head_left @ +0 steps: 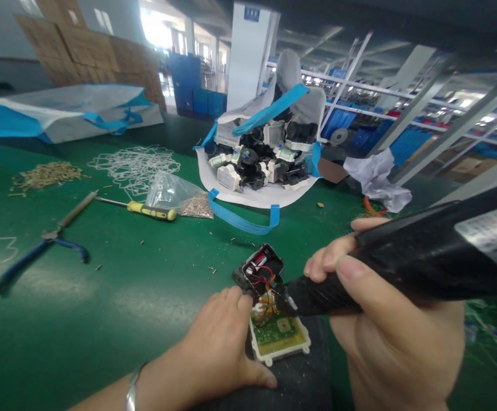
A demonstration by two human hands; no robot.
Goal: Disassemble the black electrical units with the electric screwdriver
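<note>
Well, black tool, label unreadable

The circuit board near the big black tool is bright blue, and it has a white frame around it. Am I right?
Not quite: the circuit board is green and yellow, not bright blue, as the head view shows. It is near the big black tool, with a white frame around it.
</note>
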